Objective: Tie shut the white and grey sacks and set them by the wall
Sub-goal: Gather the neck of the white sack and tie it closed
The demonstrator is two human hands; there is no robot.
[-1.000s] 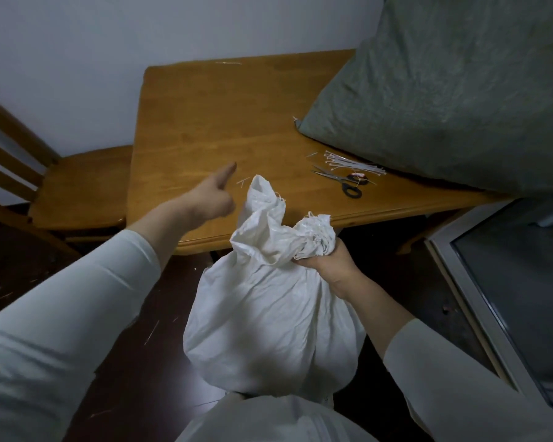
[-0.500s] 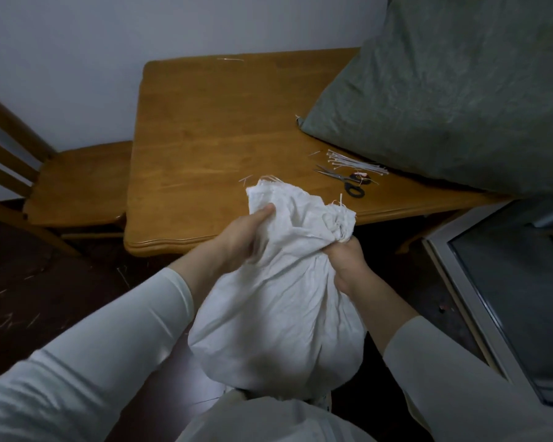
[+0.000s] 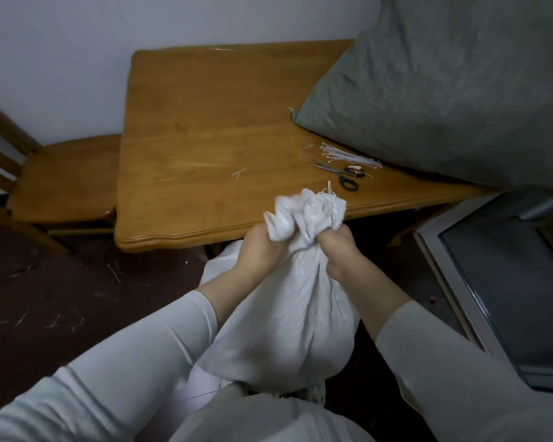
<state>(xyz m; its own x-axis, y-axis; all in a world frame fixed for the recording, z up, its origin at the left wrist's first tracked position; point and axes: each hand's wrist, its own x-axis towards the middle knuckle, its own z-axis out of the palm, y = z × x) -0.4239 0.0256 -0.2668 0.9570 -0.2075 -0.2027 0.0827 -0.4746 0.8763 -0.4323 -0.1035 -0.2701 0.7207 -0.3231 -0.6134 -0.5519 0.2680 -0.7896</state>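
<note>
A full white sack [image 3: 288,327] stands on the dark floor just in front of the table's near edge. Both hands squeeze its neck together: my left hand [image 3: 259,253] grips the left side of the bunched mouth, my right hand [image 3: 339,250] the right side. The crumpled top with loose threads sticks up between them. A big grey sack [image 3: 444,84] lies on the right part of the wooden table [image 3: 205,122], leaning against the wall. White cable ties [image 3: 348,156] and black-handled scissors [image 3: 342,175] lie on the table beside the grey sack.
A wooden chair [image 3: 61,177] stands to the left of the table against the white wall. A grey-framed dark panel [image 3: 508,275] lies on the floor at the right. Cut tie ends are scattered over the floor at the left.
My left hand came back from above the table and closed on the sack's mouth. The open top has been gathered into a tight bunch between both hands.
</note>
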